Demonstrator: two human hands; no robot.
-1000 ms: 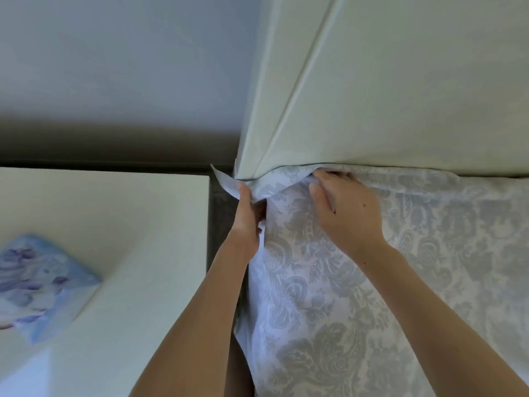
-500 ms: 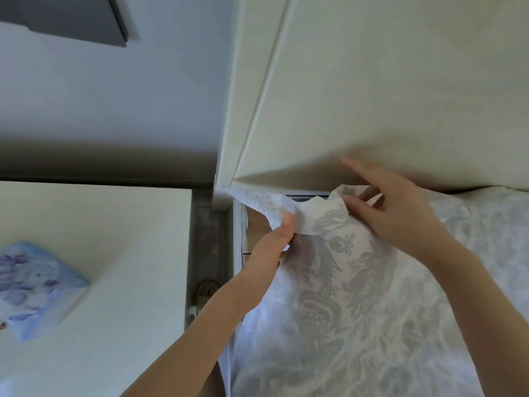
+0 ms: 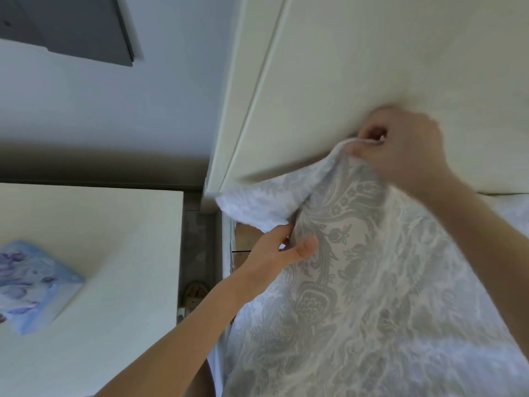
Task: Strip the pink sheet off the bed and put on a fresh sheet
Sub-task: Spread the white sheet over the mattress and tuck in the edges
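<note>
Here, in the head view, the grey-patterned sheet (image 3: 357, 267) is bunched up at the bed's corner. The left hand (image 3: 282, 253) grips a fold of it, and the right hand (image 3: 406, 150) pinches its raised edge against the cream headboard (image 3: 372, 67). A blue floral box (image 3: 31, 285) sits on the bedside cabinet (image 3: 108, 239).

White-grey damask sheet (image 3: 357, 282), corner lifted, edge folded over.

Flat cream nightstand top (image 3: 114, 253) over on the left. On its left edge, a squarish blue box with purple flower print (image 3: 31, 285), turned cornerwise. Above the nightstand, a pale wall (image 3: 143, 110) with a dark grey flat panel (image 3: 71, 27). Just right of the nightstand, a narrow grey floor strip (image 3: 197, 239).
</note>
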